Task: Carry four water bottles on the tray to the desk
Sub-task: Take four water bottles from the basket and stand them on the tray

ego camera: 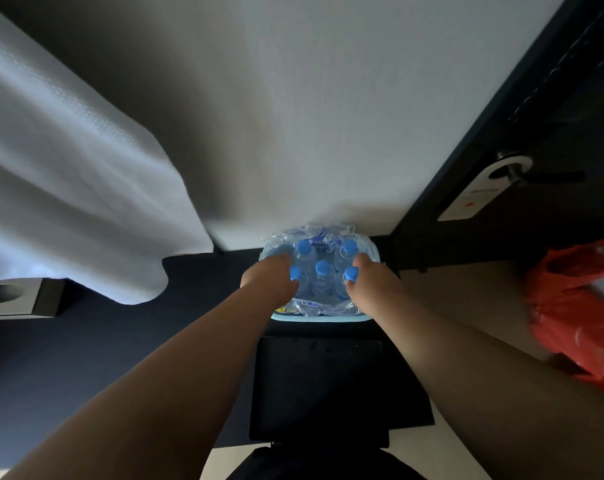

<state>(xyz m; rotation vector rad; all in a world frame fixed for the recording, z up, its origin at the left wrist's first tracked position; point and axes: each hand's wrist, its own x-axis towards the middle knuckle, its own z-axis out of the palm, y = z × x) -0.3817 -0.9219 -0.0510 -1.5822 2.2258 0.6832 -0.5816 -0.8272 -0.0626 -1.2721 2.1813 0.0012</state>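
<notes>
Bottles [323, 271], blue-capped, labels unreadable, gripped by left hand [272, 275] and right hand [368, 277].

The scene is dim and cool, lit softly from the upper left, where the sheer white fabric curtain [68, 174] glows brightest. A broad grey shadow runs down the plain white wall [311, 98] beside it. The dark floor [51, 358] and the black door [553, 116] sink into near black with little detail. Both bare forearms are underexposed and muddy. Wide-angle distortion bends straight lines toward the edges. The crumpled orange plastic bag [577, 306] at right is smeared by blur.
</notes>
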